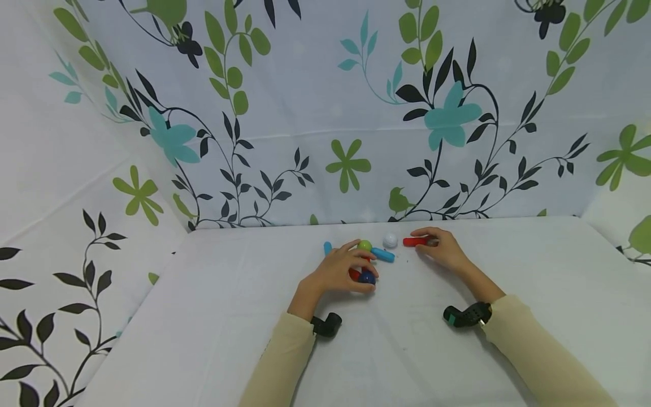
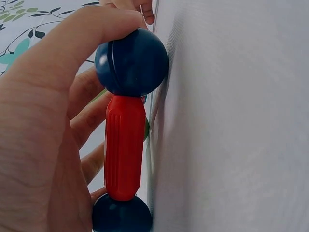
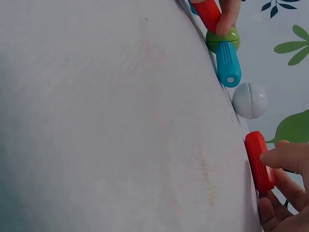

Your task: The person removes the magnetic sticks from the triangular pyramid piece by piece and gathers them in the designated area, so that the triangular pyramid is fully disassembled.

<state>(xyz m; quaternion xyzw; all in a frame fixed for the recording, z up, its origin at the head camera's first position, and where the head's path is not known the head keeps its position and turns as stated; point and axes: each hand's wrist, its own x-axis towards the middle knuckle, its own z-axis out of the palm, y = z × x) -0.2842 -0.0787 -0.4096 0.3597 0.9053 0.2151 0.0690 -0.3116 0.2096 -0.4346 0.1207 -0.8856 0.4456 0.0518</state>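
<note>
The left hand (image 1: 338, 270), fingertips partly hidden, seems to grip a blue ball (image 2: 131, 63) touching a red rod (image 2: 124, 147); the right hand (image 1: 447, 252) pinches a second rod (image 3: 257, 153) near a white ball (image 1: 390, 241).

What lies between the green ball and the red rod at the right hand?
A light-blue rod touching the green ball, then the white ball, before the red rod; the right wrist view shows this.
</note>
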